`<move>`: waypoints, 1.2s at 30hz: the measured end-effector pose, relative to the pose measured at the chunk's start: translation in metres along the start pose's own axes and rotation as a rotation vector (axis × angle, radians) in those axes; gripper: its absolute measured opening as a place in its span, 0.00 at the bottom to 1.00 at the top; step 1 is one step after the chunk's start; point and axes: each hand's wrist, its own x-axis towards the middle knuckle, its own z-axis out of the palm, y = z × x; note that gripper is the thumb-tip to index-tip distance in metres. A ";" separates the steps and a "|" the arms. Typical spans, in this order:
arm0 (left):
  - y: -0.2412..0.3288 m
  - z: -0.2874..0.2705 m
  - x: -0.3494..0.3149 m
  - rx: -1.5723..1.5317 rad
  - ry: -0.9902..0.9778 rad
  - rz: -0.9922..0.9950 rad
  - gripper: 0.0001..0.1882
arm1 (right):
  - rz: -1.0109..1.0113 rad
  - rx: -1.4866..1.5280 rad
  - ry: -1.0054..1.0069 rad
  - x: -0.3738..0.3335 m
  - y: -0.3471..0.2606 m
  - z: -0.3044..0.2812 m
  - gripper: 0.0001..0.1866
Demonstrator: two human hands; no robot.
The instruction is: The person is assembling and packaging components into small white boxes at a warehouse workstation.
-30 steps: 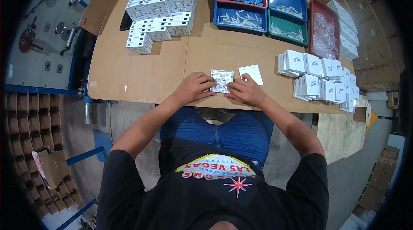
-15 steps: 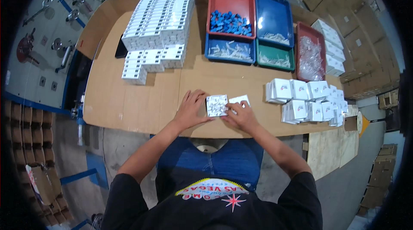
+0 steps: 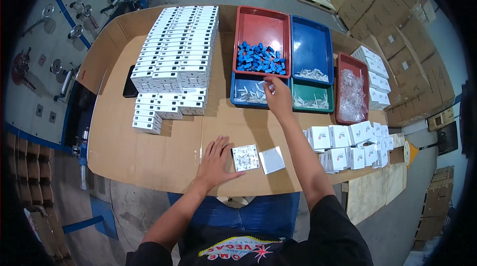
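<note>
A cardboard-covered surface (image 3: 164,151) fills the middle of the head view, and the white square plate (image 3: 246,157) near its front edge serves as the landmark. Far beyond the plate and to its left stands a long stack of white boxes (image 3: 176,52). Beyond the plate sit the trays: a red tray (image 3: 263,25) with blue parts (image 3: 261,59), a blue tray (image 3: 310,42) to that one's right, a lower blue tray (image 3: 238,92) with small white pieces, a green tray (image 3: 310,103), and a second red tray (image 3: 350,64) holding clear bags. To the right of the plate lies a cluster of small white boxes (image 3: 348,144). Just beside the plate on its right lies a plain white cover (image 3: 272,160), tilted. The left hand (image 3: 216,159) lies flat and spread on the surface, fingertips touching the plate's left edge, holding nothing. The right hand (image 3: 278,94) reaches well beyond the plate to the lower blue tray, fingers pinched narrow at the white pieces; whether it grips one cannot be told.
</note>
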 end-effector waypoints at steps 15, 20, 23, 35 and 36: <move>-0.001 -0.004 0.004 0.001 -0.023 -0.006 0.52 | 0.056 -0.067 0.084 0.072 0.035 0.052 0.11; -0.001 -0.001 0.002 0.006 -0.012 -0.002 0.51 | 0.360 0.691 0.058 0.036 0.001 0.002 0.13; 0.000 -0.001 0.001 -0.009 0.007 0.013 0.51 | 0.471 0.863 0.067 -0.001 -0.038 -0.035 0.14; 0.002 0.001 0.002 0.011 0.046 0.016 0.52 | 0.622 1.656 -0.026 -0.099 -0.111 -0.092 0.19; 0.002 0.001 0.001 0.005 0.048 0.009 0.52 | 0.642 1.681 -0.065 -0.106 -0.122 -0.097 0.21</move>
